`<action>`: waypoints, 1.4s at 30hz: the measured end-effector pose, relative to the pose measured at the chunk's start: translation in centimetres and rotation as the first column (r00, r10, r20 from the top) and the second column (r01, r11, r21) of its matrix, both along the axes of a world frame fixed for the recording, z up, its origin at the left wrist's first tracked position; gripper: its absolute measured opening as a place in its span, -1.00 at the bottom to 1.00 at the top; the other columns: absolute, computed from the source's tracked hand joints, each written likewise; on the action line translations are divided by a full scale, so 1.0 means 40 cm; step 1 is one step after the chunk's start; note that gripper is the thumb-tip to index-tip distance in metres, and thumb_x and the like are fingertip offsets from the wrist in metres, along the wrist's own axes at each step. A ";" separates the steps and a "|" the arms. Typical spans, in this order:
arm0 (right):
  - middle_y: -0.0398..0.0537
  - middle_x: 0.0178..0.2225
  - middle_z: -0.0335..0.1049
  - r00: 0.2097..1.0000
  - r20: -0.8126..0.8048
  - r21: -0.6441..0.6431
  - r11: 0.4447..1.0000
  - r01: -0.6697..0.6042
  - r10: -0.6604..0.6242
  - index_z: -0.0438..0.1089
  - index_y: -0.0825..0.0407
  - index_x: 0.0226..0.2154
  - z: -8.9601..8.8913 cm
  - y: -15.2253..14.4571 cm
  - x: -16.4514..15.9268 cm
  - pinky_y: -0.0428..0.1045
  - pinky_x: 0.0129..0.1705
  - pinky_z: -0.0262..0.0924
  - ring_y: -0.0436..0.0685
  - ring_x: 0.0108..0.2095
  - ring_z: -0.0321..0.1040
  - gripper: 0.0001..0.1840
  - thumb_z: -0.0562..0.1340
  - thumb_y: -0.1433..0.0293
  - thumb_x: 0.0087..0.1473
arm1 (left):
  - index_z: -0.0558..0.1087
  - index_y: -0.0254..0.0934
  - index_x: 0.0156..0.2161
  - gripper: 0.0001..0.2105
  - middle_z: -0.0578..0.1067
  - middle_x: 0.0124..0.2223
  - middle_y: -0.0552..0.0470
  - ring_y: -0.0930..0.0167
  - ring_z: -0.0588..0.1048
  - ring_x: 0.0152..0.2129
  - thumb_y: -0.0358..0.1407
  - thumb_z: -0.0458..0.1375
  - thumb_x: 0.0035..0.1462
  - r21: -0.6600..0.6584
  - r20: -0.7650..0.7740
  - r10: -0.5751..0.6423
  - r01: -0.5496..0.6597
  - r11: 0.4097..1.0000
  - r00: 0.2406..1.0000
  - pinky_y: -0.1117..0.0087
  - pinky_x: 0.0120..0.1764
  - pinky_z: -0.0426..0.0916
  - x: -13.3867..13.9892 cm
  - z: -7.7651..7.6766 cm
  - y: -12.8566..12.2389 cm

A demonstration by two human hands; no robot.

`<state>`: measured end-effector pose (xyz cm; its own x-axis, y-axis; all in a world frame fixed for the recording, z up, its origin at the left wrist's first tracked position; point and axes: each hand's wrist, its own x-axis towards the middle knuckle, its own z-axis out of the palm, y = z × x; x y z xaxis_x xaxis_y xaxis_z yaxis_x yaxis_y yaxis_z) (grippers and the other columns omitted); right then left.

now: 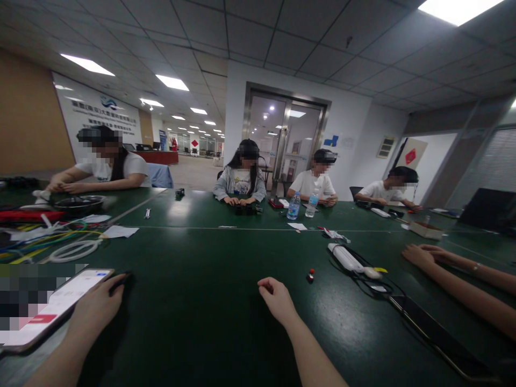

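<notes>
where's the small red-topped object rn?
Head view, right of centre: the small red-topped object sits on the green table, between the person's right hand and the long white device.

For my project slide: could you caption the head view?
Left hand at a lit phone, right hand loosely curled over a green table, four people seated across.

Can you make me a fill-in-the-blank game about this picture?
The table is dark ____.
Two plastic ____ stand toward the table's far side.
The lit phone lies beside the person's ____ hand.
The dark-screened phone lies nearer the person's ____ hand.

Missing words: green; bottles; left; right.
</notes>
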<state>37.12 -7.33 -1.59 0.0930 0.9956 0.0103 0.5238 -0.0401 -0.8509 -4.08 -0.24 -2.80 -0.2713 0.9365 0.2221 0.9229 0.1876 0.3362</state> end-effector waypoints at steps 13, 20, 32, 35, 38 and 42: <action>-0.14 -0.24 0.36 1.000 -0.011 -0.003 1.000 0.001 -0.001 0.35 -0.03 -0.26 0.004 -0.002 -0.002 -0.04 -0.19 0.17 0.06 -0.21 0.30 -0.78 0.10 0.36 -0.01 | 0.31 -0.37 0.02 -0.58 0.18 0.15 -0.17 0.16 0.30 -0.02 -0.27 -0.13 0.08 -0.018 0.041 0.010 -0.009 1.000 0.999 0.21 -0.04 0.24 0.009 0.016 -0.005; -0.13 -0.27 0.36 1.000 -0.011 0.003 1.000 0.004 -0.003 0.35 -0.01 -0.26 0.001 0.001 -0.004 -0.04 -0.21 0.18 0.05 -0.23 0.31 -0.78 0.10 0.36 -0.02 | 0.29 -0.39 0.03 -0.58 0.17 0.16 -0.18 0.17 0.28 0.00 -0.28 -0.17 0.10 -0.023 0.043 0.014 -0.013 1.000 0.999 0.22 -0.03 0.23 0.016 0.025 -0.015; -0.14 -0.23 0.35 1.000 -0.014 -0.002 1.000 -0.010 0.010 0.34 -0.03 -0.25 -0.005 0.003 0.002 -0.04 -0.19 0.18 0.05 -0.20 0.30 -0.78 0.10 0.36 -0.01 | 0.30 -0.36 0.02 -0.58 0.18 0.15 -0.15 0.17 0.28 0.00 -0.27 -0.17 0.10 -0.025 0.027 0.029 -0.029 0.999 0.999 0.19 -0.04 0.23 0.009 0.019 -0.010; -0.15 -0.23 0.35 1.000 -0.010 -0.012 1.000 -0.006 0.006 0.34 -0.04 -0.24 -0.007 0.004 0.002 -0.05 -0.19 0.18 0.05 -0.20 0.30 -0.77 0.10 0.36 -0.01 | 0.31 -0.36 0.02 -0.58 0.19 0.15 -0.13 0.18 0.28 0.00 -0.27 -0.14 0.09 -0.014 0.029 0.030 -0.029 0.999 0.999 0.20 -0.03 0.23 0.011 0.021 -0.012; -0.15 -0.25 0.36 1.000 -0.008 -0.007 1.000 -0.001 0.001 0.34 -0.03 -0.25 -0.007 0.004 0.001 -0.05 -0.20 0.18 0.05 -0.21 0.30 -0.78 0.10 0.36 -0.01 | 0.31 -0.36 0.01 -0.58 0.18 0.16 -0.14 0.17 0.28 -0.01 -0.27 -0.15 0.09 -0.016 0.044 0.029 -0.028 0.999 0.999 0.19 -0.03 0.23 0.015 0.027 -0.015; -0.14 -0.25 0.36 1.000 -0.017 0.011 1.000 -0.005 0.005 0.35 -0.02 -0.25 -0.006 0.004 -0.001 -0.05 -0.21 0.19 0.05 -0.22 0.31 -0.77 0.10 0.36 -0.01 | 0.30 -0.37 0.02 -0.57 0.16 0.16 -0.16 0.16 0.27 0.00 -0.27 -0.17 0.11 -0.029 0.061 0.023 -0.021 0.999 0.998 0.19 -0.03 0.22 0.020 0.030 -0.018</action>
<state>37.09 -7.19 -1.84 0.0882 0.9959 0.0199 0.5093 -0.0279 -0.8601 -3.30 -0.94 -1.59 -0.3044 0.9359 0.1773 0.8961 0.2182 0.3866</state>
